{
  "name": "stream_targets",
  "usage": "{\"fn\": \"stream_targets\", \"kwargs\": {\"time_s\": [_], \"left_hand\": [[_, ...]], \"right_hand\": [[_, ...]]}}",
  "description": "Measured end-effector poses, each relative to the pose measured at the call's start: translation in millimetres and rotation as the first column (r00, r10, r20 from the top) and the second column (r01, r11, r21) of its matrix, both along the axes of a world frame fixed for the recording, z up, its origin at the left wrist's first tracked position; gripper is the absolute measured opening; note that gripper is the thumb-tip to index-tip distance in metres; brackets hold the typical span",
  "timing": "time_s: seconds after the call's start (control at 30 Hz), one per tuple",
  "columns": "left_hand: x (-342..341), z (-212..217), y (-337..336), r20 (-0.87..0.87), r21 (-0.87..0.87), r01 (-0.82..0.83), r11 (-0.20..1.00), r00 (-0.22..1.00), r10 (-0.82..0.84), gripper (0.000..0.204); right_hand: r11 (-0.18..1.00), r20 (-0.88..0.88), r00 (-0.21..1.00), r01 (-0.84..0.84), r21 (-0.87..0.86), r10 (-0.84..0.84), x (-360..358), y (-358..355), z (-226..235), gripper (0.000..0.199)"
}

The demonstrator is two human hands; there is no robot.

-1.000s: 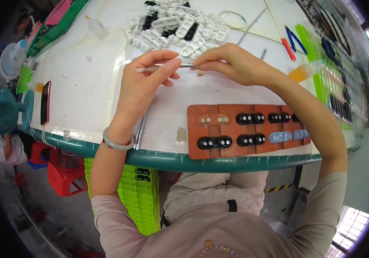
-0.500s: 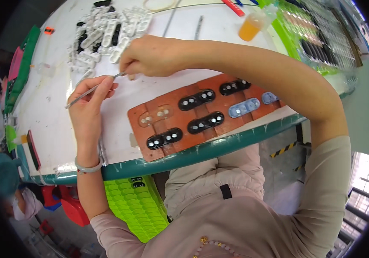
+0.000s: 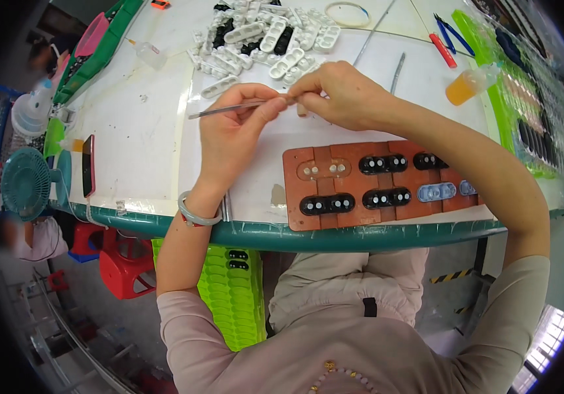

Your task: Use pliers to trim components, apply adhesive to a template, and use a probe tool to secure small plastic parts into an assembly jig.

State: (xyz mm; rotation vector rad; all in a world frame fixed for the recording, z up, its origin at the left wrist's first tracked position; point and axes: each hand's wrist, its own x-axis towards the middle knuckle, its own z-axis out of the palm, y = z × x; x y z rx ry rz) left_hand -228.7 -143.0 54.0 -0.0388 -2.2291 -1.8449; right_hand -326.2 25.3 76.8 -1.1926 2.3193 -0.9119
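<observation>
While half-curled, left hand pinching a thin rod (right hand alongside, grip unclear)

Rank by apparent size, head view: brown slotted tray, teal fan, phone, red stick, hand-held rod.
1. Brown slotted tray
2. Teal fan
3. Phone
4. Red stick, hand-held rod: unsure, rod partly hidden.

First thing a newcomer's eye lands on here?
Probably the rust-red tray by the green table edge, holding mostly glossy black pieces. Beyond it, the left hand holds a thin rod, the right hand at its end; farther back lies a heap of white and black parts.
</observation>
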Motion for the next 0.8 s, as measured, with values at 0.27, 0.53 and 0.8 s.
{"fn": "stream_targets", "kwargs": {"time_s": [0.27, 0.53, 0.8], "left_hand": [[2.4, 15.7, -10.9, -0.094, 0.105, -0.195, 0.975, 0.974, 0.205, 0.024], [1.8, 7.2, -36.6, 0.275, 0.500, -0.210, 0.840, 0.958, 0.075, 0.026], [-10.4, 57.9, 60.7, 0.284, 0.199, 0.201, 0.959, 0.925, -0.252, 0.017]], "right_hand": [[0.994, -0.158, 0.987, -0.051, -0.100, 0.035, 8.1, 10.6, -13.1, 0.020], [0.973, -0.354, 0.934, -0.040, -0.226, -0.044, 24.3, 99.3, 47.4, 0.019], [0.912, -0.501, 0.762, 0.350, -0.214, -0.410, 84.2, 240.5, 43.4, 0.021]]}}
